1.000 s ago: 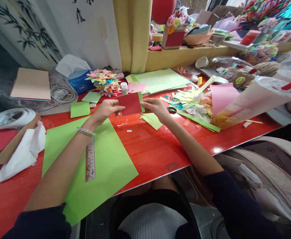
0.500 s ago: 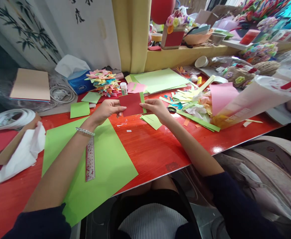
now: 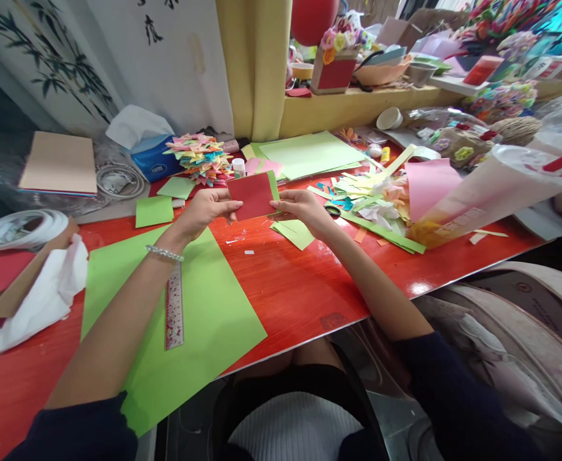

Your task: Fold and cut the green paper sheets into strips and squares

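Observation:
Between my two hands, a red paper card (image 3: 252,196) is held up above the table, with a strip of green paper (image 3: 275,186) showing along its right edge. My left hand (image 3: 208,210) pinches the card's left side between thumb and fingers. On the other side, my right hand (image 3: 302,209) grips the red card and the green paper together at the right edge. Below the hands lie small green paper pieces (image 3: 296,235). A large green sheet (image 3: 213,307) lies under my left forearm, with a patterned ruler (image 3: 174,310) on it.
Scissors (image 3: 332,210) and paper scraps (image 3: 381,192) lie right of my hands. A lidded drink cup (image 3: 473,198) leans farther right. Behind are a glue stick (image 3: 238,169), folded paper pieces (image 3: 201,160), a blue tissue pack (image 3: 154,157) and pale green sheets (image 3: 314,155).
The red card has risen slightly and tilted, its right end higher than before. Both hands keep their grip in nearly the same place.

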A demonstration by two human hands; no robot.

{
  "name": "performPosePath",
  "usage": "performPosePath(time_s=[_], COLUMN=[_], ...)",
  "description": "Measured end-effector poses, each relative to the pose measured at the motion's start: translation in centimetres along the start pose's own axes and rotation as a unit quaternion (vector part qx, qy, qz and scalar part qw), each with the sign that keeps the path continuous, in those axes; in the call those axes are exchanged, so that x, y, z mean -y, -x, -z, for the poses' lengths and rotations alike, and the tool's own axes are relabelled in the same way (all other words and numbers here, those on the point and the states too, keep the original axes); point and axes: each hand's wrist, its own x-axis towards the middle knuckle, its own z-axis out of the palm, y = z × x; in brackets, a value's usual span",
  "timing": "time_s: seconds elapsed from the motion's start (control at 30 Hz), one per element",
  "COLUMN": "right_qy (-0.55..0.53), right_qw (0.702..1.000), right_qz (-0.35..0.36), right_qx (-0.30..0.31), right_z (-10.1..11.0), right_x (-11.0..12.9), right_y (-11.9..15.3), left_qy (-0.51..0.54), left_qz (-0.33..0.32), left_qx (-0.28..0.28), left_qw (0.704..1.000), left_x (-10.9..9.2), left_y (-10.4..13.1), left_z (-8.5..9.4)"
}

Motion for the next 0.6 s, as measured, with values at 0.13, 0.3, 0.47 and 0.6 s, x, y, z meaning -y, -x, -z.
performPosePath(time_s=[0.13,0.3,0.47,0.6], right_qy=[0.161,0.293,0.064,-0.028], right_qw=[0.985,0.951,0.994,0.998], right_qz=[0.042,0.065,0.007,0.024], right_qx=[-0.041,-0.080,-0.093,-0.053], right_z=[0.4,0.2,-0.7,-1.8], right_x=[-1.2,-2.8,-2.7,-2.3], right_y=[-0.5,-1.1,-0.9,-0.8], left_qy=[-0.072,-0.107,0.039,0.095], left_qz=[-0.021,-0.008,-0.024,-0.013], left_qx=[-0.022,-0.025,-0.112,-0.088], left_qw=[0.997,0.994,0.993,0.992], left_x=[0.5,1.2,1.4,1.1], left_y=[-0.1,-0.1,-0.3,-0.1], left_z=[0.1,0.2,-0.7,-2.3])
